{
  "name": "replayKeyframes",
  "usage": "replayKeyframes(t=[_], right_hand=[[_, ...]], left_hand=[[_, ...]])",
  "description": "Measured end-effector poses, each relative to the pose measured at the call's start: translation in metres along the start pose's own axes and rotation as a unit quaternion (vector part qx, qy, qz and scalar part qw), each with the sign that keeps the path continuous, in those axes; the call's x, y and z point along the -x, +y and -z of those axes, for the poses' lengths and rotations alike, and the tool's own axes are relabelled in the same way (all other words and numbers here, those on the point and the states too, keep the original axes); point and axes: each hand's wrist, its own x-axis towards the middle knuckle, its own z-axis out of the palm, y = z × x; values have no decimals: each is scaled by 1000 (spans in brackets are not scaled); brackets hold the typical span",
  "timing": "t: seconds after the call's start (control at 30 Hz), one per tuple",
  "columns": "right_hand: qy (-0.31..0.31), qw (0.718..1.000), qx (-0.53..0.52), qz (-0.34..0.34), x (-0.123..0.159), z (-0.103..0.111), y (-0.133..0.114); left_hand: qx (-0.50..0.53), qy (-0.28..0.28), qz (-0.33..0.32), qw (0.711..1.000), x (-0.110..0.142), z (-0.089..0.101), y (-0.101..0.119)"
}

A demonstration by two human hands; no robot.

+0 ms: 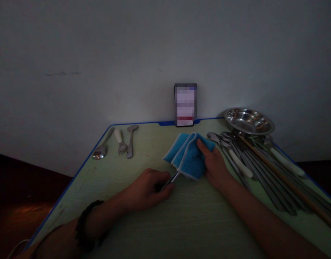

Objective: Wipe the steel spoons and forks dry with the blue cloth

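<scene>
Plain grey wall (114,46): filling the dim background, a thin dark scratch (62,73) running across its left part.
Pale green table with a blue rim (154,230): standing against that wall.
Black-edged rectangular phone (185,104): leaning upright at the table's far edge, its lit screen showing only pixelated blocks.
Left hand (150,189): gripping a slim, shiny metal utensil (171,180) in curled fingers above the table's middle; a dark bracelet (84,226) is circling the wrist.
Right hand (215,165): clasping a folded blue cloth with a pale border (188,158), thumb pressing on top, the other fingers mostly hiding behind it.
Utensil: running from the left fist into the cloth, which is covering its far end, so I cannot tell its type.
Left side: a metal spoon (99,154), a white-handled metal fork (119,138) and a slender metal cutlery piece (130,142) are lying near one another.
Right side: many metal cutlery handles (262,178) are lying close together with a long brown stick (280,175), near a round, shiny metal bowl (249,121).
</scene>
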Motion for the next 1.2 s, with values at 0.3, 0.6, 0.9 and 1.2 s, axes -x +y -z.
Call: replayKeyframes(t=[0.3, 0.6, 0.9, 1.2], right_hand=[[-8, 1000, 23, 10, -3, 4, 3], [10, 1000, -4, -9, -1, 0, 1], [-32, 998, 60, 4, -2, 5, 4], [-13, 999, 37, 2, -1, 4, 2]], left_hand=[[-3, 3, -1, 1000, 0, -1, -1], [1, -1, -3, 1000, 0, -1, -2], [11, -4, 27, 1000, -2, 0, 1], [-2, -9, 0, 1000, -1, 1, -2]])
